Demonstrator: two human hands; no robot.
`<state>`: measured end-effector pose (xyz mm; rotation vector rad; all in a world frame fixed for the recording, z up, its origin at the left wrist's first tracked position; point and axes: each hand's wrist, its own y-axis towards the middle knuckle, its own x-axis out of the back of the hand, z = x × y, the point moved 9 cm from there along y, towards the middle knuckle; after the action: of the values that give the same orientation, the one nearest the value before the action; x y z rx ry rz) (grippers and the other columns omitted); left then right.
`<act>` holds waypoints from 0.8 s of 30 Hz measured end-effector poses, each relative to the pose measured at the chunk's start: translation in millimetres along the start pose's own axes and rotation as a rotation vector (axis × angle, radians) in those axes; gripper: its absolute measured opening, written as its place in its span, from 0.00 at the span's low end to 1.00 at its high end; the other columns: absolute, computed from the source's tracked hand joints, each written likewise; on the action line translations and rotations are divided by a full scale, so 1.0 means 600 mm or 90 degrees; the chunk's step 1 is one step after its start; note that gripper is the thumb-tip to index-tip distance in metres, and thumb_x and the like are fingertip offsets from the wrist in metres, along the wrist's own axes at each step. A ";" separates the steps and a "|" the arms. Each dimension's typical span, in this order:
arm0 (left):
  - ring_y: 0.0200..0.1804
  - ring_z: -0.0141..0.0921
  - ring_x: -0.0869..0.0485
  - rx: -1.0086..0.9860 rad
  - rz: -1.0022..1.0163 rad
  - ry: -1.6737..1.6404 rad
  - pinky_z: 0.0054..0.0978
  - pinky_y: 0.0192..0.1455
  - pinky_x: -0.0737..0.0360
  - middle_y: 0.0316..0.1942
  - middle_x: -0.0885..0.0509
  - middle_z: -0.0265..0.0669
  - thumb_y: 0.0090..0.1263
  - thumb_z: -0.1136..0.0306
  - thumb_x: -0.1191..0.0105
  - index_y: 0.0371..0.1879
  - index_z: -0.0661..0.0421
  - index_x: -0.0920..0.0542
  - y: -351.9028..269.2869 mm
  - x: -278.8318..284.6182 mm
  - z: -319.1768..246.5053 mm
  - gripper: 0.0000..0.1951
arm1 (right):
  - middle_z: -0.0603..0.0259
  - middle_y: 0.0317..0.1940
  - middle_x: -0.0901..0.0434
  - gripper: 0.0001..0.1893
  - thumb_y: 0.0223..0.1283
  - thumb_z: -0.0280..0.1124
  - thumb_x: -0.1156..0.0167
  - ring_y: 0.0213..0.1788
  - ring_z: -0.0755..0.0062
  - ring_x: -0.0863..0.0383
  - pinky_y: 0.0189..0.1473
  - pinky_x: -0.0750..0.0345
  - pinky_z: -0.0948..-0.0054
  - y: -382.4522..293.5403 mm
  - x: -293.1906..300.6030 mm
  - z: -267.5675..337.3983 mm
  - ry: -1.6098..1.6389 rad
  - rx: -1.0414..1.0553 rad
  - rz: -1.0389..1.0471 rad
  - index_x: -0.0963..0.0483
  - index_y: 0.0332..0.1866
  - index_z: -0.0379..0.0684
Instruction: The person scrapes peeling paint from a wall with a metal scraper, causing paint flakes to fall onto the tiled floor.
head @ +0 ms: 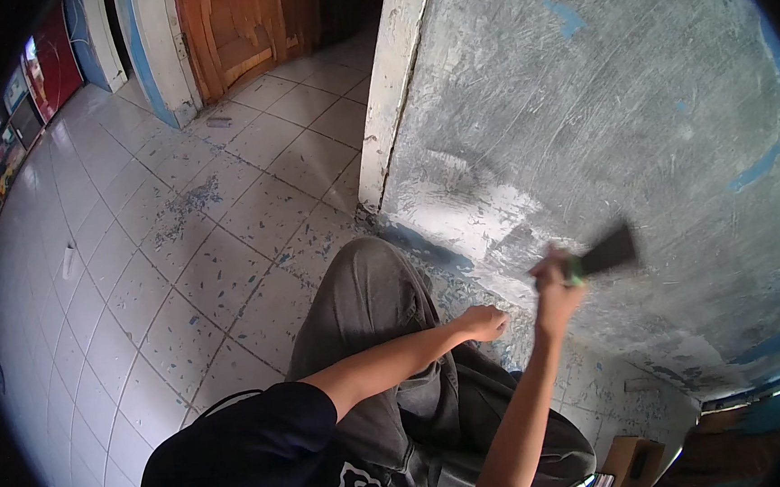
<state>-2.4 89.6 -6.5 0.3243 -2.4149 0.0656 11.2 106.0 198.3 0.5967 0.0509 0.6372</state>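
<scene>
My right hand (557, 286) is closed round the green handle of a wide scraper (609, 250). Its dark, flared blade is blurred and points right in front of the wall (530, 111); whether it touches the wall I cannot tell. The wall is mostly scraped to grey and has blue paint remnants, with a white patch (459, 215) low near the door frame. My left hand (485, 323) is loosely curled beside my bent knee, with no tool visible in it. Its palm side is hidden.
Blue and grey paint flakes (187, 207) litter the tiled floor (164, 313). A white door frame (387, 108) edges the wall, and a wooden door (240, 33) stands beyond. A cardboard box (629, 464) lies at lower right. A small white object (68, 261) rests on tiles at left.
</scene>
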 end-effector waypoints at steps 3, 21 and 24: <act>0.37 0.38 0.21 0.023 0.054 0.114 0.37 0.37 0.26 0.32 0.21 0.42 0.57 0.66 0.56 0.32 0.52 0.24 0.006 -0.037 0.031 0.08 | 0.45 0.23 0.22 0.18 0.43 0.43 0.40 0.27 0.54 0.20 0.33 0.26 0.62 -0.084 -0.036 -0.157 -0.563 -0.291 0.247 0.24 0.24 0.34; 0.39 0.45 0.21 0.104 0.211 0.131 0.40 0.40 0.26 0.32 0.19 0.45 0.54 0.67 0.53 0.30 0.54 0.22 -0.019 -0.031 0.047 0.08 | 0.61 0.22 0.34 0.10 0.54 0.34 0.47 0.15 0.77 0.37 0.15 0.38 0.79 -0.194 0.260 -0.265 0.235 -0.552 -0.485 0.39 0.30 0.39; 0.39 0.43 0.21 0.078 0.213 0.117 0.39 0.41 0.26 0.32 0.19 0.43 0.54 0.65 0.51 0.31 0.52 0.22 -0.016 -0.046 0.059 0.09 | 0.58 0.24 0.33 0.09 0.52 0.32 0.49 0.14 0.77 0.39 0.13 0.41 0.79 -0.174 0.335 -0.294 0.256 -0.551 -0.532 0.37 0.32 0.38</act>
<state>-2.3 81.8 -51.3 -0.0340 -2.2624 0.3776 191.3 243.8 22.3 -0.4077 0.3602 -0.0833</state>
